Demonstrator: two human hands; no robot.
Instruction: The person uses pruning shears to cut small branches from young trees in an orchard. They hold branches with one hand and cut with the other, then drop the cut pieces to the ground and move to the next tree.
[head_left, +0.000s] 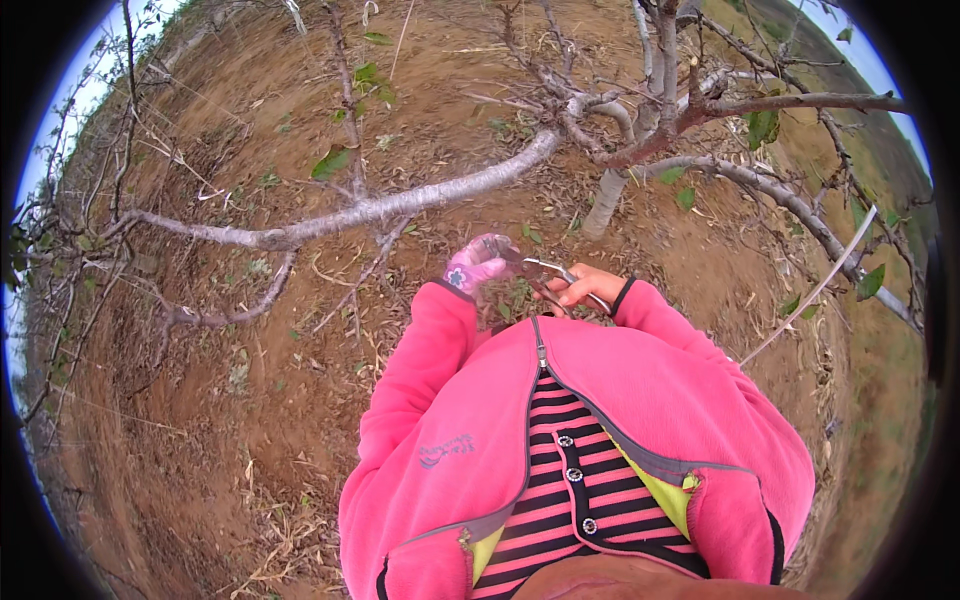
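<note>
My left hand, in a pink patterned glove, is raised in front of my chest with its fingers curled at the jaws of the pruning shears. Whether it grips the blades or something thin cannot be made out, as that part is blurred. My right hand is bare and closed around the metal handles of the shears, which point to the left. Just beyond both hands runs a thick grey tree branch.
The tree trunk rises from brown soil ahead. Red-brown and grey limbs spread to the right, and thin twigs crowd the left edge. A pale thin stick slants at the right. Dry leaves and stalks lie on the ground.
</note>
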